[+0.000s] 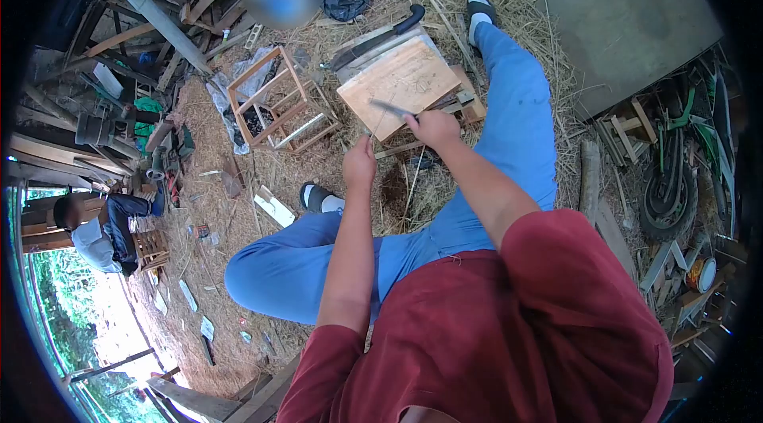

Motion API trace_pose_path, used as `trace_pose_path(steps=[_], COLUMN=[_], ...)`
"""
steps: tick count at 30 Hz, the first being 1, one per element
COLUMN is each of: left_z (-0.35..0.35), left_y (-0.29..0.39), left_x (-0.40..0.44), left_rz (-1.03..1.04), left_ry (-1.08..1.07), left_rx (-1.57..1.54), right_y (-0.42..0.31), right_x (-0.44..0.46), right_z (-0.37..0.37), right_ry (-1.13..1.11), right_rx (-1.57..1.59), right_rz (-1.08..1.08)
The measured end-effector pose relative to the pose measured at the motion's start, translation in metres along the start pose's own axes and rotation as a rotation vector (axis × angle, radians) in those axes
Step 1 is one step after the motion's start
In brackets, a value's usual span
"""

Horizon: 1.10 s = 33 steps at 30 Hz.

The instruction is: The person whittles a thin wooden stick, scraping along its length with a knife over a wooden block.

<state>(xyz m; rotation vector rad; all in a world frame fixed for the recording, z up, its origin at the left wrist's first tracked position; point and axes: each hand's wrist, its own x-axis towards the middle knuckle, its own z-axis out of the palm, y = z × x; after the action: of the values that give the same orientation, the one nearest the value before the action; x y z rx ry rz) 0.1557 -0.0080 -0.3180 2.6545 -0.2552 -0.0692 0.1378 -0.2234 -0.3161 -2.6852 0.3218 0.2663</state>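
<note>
My right hand (437, 130) is closed around the handle of a knife (391, 108), its blade pointing left over a light wooden board (413, 77). My left hand (359, 161) pinches the lower end of a thin stick (375, 126), just off the board's near corner. The stick runs up under or beside the blade; whether they touch I cannot tell. Thin shavings lie on the board. Behind it rests a long dark blade with a curved black handle (408, 20), a saw or machete.
An open wooden frame (274, 105) stands left of the board on straw-covered ground. Scrap wood (163, 25) is piled at upper left. A large grey panel (636, 17) and a wheel (669, 192) are at right. Another person (99, 236) sits at far left.
</note>
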Motion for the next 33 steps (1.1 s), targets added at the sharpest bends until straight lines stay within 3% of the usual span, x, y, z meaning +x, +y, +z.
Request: trace_pose_path(steps=[2,4,5,7,8,10,11,13,14,16,17,19,21,23,24,27,28,29,31,32,33], left_z=[0.004,0.005,0.005,0.003,0.002,0.004,0.005,0.000,-0.004,-0.001,0.001,0.000,-0.004,-0.006,-0.004,-0.002,-0.004,-0.005,-0.001,-0.001,-0.004], left_y=[-0.003,-0.004,-0.005,0.000,0.001,-0.002,-0.002,0.004,0.005,0.000,-0.003,-0.002,-0.002,0.003,0.001,-0.006,-0.007,-0.004,-0.005,-0.007,-0.004], left_x=[0.001,0.002,0.002,0.003,0.002,0.001,0.001,0.001,0.000,-0.001,-0.002,-0.001,-0.001,-0.006,-0.005,-0.001,-0.004,-0.004,-0.002,-0.001,-0.001], left_rz=[0.025,0.022,0.017,0.014,0.010,0.006,-0.001,-0.009,-0.019,-0.001,0.012,0.004,-0.005,-0.034,-0.035,0.003,0.013,0.029,0.015,0.000,0.003], left_ry=[0.045,0.023,0.000,-0.009,-0.022,-0.026,-0.024,-0.021,-0.020,0.005,0.031,0.002,-0.024,-0.016,-0.019,-0.046,-0.039,-0.028,-0.025,-0.026,-0.027], left_rx=[-0.027,-0.008,0.011,0.021,0.033,0.024,0.012,-0.005,-0.017,-0.035,-0.057,-0.032,0.000,-0.027,-0.030,0.059,0.054,0.042,0.049,0.063,0.067], right_y=[-0.001,-0.003,-0.002,0.002,0.003,0.000,0.003,0.008,0.009,0.002,0.004,0.009,0.007,0.006,0.007,0.008,0.011,0.011,0.011,0.014,0.014], right_x=[-0.001,-0.006,-0.003,0.005,0.004,-0.006,-0.005,0.001,0.001,-0.008,-0.007,0.003,0.003,-0.006,-0.001,0.004,-0.003,-0.001,0.007,0.006,0.002], right_z=[0.002,0.007,0.007,0.006,0.010,0.003,0.004,0.004,0.007,-0.004,-0.005,-0.001,0.001,-0.003,-0.005,0.004,0.000,0.001,0.003,0.005,0.002], right_ry=[0.024,-0.022,-0.022,0.067,0.066,-0.032,-0.032,0.096,0.097,-0.068,-0.070,0.070,0.045,-0.057,-0.052,0.022,-0.059,-0.059,0.011,0.012,-0.025], right_rx=[0.049,-0.059,-0.058,0.055,0.056,-0.096,-0.096,0.073,0.075,-0.112,-0.113,0.074,0.072,-0.090,-0.030,0.039,-0.100,-0.100,0.055,0.059,-0.012], right_rz=[0.114,-0.153,-0.152,0.120,0.121,-0.182,-0.178,0.155,0.155,-0.171,-0.169,0.163,0.157,-0.140,-0.013,0.055,-0.197,-0.195,0.167,0.168,0.006])
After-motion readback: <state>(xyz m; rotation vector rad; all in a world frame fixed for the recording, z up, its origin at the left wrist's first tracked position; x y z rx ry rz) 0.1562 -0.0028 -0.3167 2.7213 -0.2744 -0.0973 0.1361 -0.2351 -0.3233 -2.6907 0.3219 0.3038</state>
